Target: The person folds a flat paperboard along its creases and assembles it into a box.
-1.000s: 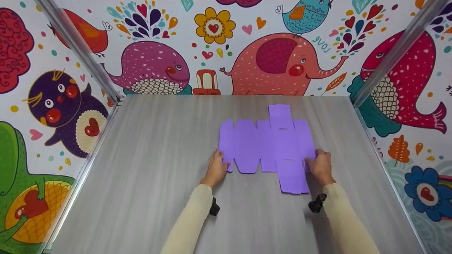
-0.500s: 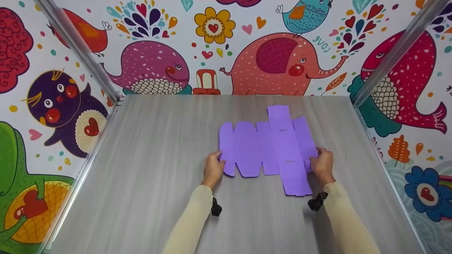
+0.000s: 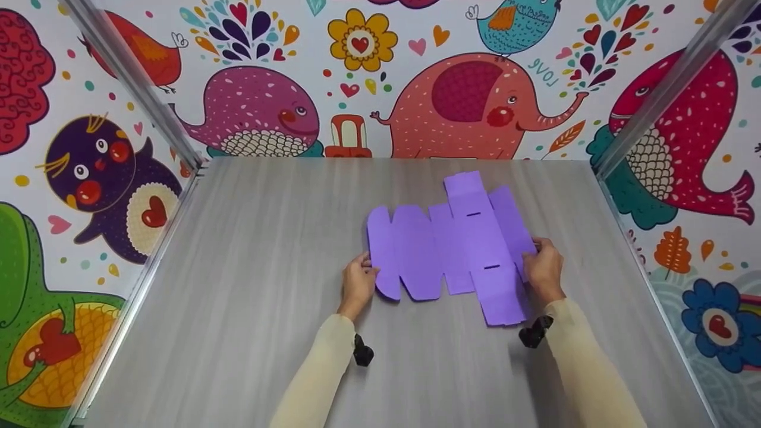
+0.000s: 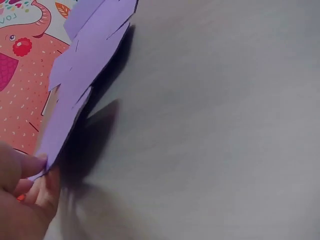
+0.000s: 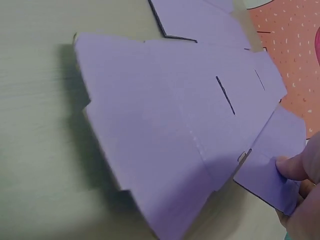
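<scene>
A: Left hand (image 3: 358, 285), right hand (image 3: 545, 270), head view?
B: Both gripping, one per side edge of a purple cardboard blank (image 3: 416, 252), right of centre over the grey table (image 3: 255, 297). Unfolded, creased panels, flaps, two dark slots.
A: Left wrist?
B: Thumb-and-finger pinch. Blank's edge raised, shadow (image 4: 95, 142) below.
A: Right wrist?
B: Thumb on top of end panel. Panel angled off its neighbour; matte face, crease line visible.
</scene>
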### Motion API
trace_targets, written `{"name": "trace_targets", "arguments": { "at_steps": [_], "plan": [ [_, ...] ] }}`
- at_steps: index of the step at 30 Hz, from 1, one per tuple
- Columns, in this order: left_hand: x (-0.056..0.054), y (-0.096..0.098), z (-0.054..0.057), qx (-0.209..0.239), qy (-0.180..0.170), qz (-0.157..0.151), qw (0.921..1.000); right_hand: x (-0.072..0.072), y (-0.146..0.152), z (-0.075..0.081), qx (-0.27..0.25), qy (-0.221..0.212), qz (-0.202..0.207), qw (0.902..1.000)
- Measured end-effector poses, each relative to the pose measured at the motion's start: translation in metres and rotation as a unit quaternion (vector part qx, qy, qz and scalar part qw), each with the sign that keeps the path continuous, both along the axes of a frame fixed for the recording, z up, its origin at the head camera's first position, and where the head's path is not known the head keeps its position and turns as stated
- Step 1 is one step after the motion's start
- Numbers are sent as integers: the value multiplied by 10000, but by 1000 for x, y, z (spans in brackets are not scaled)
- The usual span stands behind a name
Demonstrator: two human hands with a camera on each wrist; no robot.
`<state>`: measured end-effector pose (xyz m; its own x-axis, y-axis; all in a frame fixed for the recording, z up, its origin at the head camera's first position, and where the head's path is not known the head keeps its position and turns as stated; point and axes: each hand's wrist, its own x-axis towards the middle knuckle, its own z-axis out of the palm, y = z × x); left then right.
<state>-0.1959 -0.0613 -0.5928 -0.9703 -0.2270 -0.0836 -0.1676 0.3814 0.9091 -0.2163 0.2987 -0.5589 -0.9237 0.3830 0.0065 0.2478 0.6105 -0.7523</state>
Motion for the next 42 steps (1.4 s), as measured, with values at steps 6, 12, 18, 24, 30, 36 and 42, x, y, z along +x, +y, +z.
{"name": "trace_targets", "arguments": {
  "at_steps": [6, 12, 18, 24, 30, 36, 42],
  "plan": [
    [1, -3, 2, 238, -285, 121, 9992, -10, -2, 11, 133, 168, -57, 9998],
    [3, -3, 5, 775, -536, 62, 9955, -20, -6, 28, 162, 203, 35, 9997],
    [8, -6, 8, 1624, -903, -3, 9826, -30, -10, 40, 258, 399, 132, 9988],
    [15, -5, 7, 2213, -927, -48, 9708, -39, -16, 52, 393, 506, 279, 9976],
    [20, -4, 7, 2534, -1111, -219, 9607, -49, -25, 65, 585, 679, 487, 9948],
    [28, 0, 7, 2887, -1298, -318, 9481, -56, -36, 75, 823, 844, 710, 9905],
    [39, 3, 7, 2828, -1477, -499, 9464, -62, -46, 88, 704, 592, 855, 9921]
  ]
}}
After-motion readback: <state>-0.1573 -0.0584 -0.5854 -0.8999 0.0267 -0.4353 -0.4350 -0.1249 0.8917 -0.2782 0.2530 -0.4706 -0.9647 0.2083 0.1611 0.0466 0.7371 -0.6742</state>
